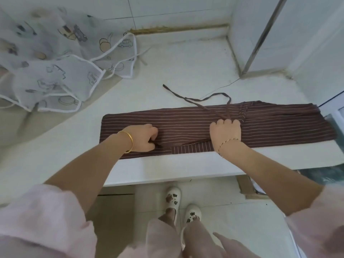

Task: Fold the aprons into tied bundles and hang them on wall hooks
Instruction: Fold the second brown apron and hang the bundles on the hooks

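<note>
Early days: the brown striped apron [204, 125] lies folded into a long band at the white counter's [167, 71] near edge, left hand [143, 138] pinching its cloth, right hand [226, 134] pressing flat, ties [206, 104] loose, while the printed apron [55, 58] waits crumpled far left, nothing hung.

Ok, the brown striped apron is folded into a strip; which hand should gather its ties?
Probably the right hand: it rests on the brown striped apron right where the ties cross it. The left hand pinches fabric further along, away from them.
</note>
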`<move>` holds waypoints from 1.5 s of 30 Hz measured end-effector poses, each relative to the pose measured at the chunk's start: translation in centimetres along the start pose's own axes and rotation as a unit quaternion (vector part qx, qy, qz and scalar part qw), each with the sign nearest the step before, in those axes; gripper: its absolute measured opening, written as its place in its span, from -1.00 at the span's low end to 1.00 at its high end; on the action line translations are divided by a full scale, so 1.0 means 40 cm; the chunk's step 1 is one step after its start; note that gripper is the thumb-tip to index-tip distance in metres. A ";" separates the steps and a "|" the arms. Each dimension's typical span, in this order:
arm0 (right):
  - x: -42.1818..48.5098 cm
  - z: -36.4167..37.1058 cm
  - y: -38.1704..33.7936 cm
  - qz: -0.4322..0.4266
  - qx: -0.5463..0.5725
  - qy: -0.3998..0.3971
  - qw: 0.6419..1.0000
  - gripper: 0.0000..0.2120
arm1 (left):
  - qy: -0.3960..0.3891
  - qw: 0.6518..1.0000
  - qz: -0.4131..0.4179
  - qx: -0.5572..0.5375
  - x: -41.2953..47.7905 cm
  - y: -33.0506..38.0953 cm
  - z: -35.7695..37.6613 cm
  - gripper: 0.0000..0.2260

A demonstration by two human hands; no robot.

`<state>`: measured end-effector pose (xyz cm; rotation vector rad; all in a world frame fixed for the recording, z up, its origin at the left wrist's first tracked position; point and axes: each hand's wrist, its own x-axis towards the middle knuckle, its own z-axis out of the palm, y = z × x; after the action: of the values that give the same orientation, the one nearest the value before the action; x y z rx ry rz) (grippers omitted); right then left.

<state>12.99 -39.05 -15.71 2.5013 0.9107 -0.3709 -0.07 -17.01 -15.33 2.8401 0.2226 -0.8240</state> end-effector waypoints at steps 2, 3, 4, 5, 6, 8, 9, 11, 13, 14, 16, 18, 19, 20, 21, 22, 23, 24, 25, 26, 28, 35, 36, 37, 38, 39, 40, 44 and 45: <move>-0.012 0.023 -0.010 0.007 -0.003 0.015 1.000 -0.55 | 0.052 0.996 0.007 -0.072 0.031 0.021 -0.006 -0.84; -0.015 0.036 -0.016 0.009 -0.007 0.037 0.999 -0.59 | 0.081 0.992 0.012 -0.098 0.053 0.035 -0.008 -0.81; -0.017 0.047 -0.021 0.011 -0.008 0.060 0.998 -0.63 | 0.105 0.988 0.015 -0.109 0.073 0.052 -0.008 -0.75; -0.014 0.060 -0.024 0.011 -0.005 0.084 0.996 -0.68 | 0.118 0.987 0.014 -0.105 0.094 0.067 -0.005 -0.67; -0.010 0.068 -0.027 0.011 -0.002 0.104 0.995 -0.73 | 0.119 0.989 0.009 -0.088 0.113 0.081 0.001 -0.60; 0.012 0.077 -0.029 0.018 -0.014 0.129 0.991 -0.79 | 0.098 0.994 -0.018 -0.048 0.147 0.094 0.015 -0.51; 0.023 0.078 -0.034 0.019 -0.019 0.130 0.991 -0.81 | 0.090 0.995 -0.038 -0.037 0.155 0.091 0.022 -0.49; 0.060 0.058 -0.045 0.024 -0.018 0.152 0.988 -0.82 | 0.087 0.993 -0.071 -0.031 0.179 0.070 0.014 -0.49; 0.095 0.031 -0.059 0.004 -0.007 0.153 0.988 -0.77 | 0.083 0.991 -0.100 -0.016 0.193 0.042 -0.007 -0.49; 0.111 0.023 -0.066 -0.010 0.006 0.143 0.990 -0.74 | 0.087 0.991 -0.101 -0.015 0.196 0.029 -0.017 -0.50; 0.138 0.000 -0.077 -0.015 0.021 0.130 0.991 -0.70 | 0.127 0.990 -0.052 -0.039 0.193 0.005 -0.035 -0.53; 0.152 -0.009 -0.075 0.000 0.027 0.133 0.991 -0.70 | 0.155 0.986 0.027 -0.053 0.172 -0.005 -0.035 -0.53; 0.153 -0.008 -0.073 0.002 0.034 0.135 0.990 -0.71 | 0.152 0.986 0.053 -0.037 0.162 -0.006 -0.029 -0.52; 0.152 -0.007 -0.069 0.000 0.041 0.137 0.990 -0.71 | 0.149 0.987 0.066 -0.013 0.153 -0.006 -0.019 -0.50; 0.149 -0.006 -0.065 -0.004 0.049 0.139 0.989 -0.71 | 0.150 0.986 0.068 0.010 0.147 -0.008 -0.008 -0.49; 0.147 -0.006 -0.062 -0.005 0.047 0.146 0.988 -0.72 | 0.160 0.984 0.072 0.032 0.142 -0.008 0.003 -0.50; 0.140 -0.011 -0.060 -0.001 0.036 0.150 0.988 -0.71 | 0.176 0.980 0.081 0.053 0.140 -0.006 0.012 -0.51; 0.137 -0.017 -0.061 -0.001 0.027 0.158 0.987 -0.69 | 0.196 0.974 0.089 0.068 0.130 -0.003 0.019 -0.52; 0.135 -0.017 -0.060 0.000 0.020 0.175 0.984 -0.65 | 0.207 0.971 0.092 0.079 0.122 0.003 0.022 -0.55; 0.132 -0.017 -0.060 0.000 0.017 0.188 0.982 -0.62 | 0.211 0.969 0.088 0.089 0.113 0.008 0.025 -0.58; 0.128 -0.011 -0.057 0.000 0.007 0.202 0.979 -0.60 | 0.201 0.970 0.070 0.119 0.101 0.018 0.030 -0.63; 0.102 -0.003 -0.047 0.019 -0.037 0.142 0.989 -0.63 | 0.293 0.920 0.152 0.211 0.085 0.045 0.073 -0.75; 0.096 -0.007 -0.050 0.016 -0.035 0.112 0.993 -0.65 | 0.289 0.921 0.160 0.208 0.085 0.052 0.080 -0.75; 0.095 -0.007 -0.052 0.009 -0.031 0.089 0.995 -0.65 | 0.275 0.927 0.161 0.200 0.083 0.061 0.083 -0.74; 0.096 -0.010 -0.052 0.009 -0.022 0.069 0.997 -0.62 | 0.258 0.935 0.153 0.187 0.082 0.067 0.086 -0.71; 0.095 -0.016 -0.055 0.013 -0.017 0.045 0.999 -0.58 | 0.239 0.947 0.135 0.165 0.080 0.070 0.086 -0.70; 0.092 -0.023 -0.059 0.014 -0.011 0.027 0.999 -0.55 | 0.221 0.958 0.114 0.142 0.082 0.068 0.088 -0.69; 0.096 -0.047 -0.100 -0.043 0.066 0.024 0.997 -0.53 | 0.202 0.973 0.105 -0.032 0.075 0.065 0.081 -0.66; 0.098 -0.050 -0.112 -0.053 0.096 0.023 0.994 -0.54 | 0.220 0.968 0.087 -0.083 0.083 0.065 0.086 -0.64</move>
<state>13.15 -32.91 -16.95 2.6522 1.0753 -0.4563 1.42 -19.93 -19.66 2.7926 0.0889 -0.1252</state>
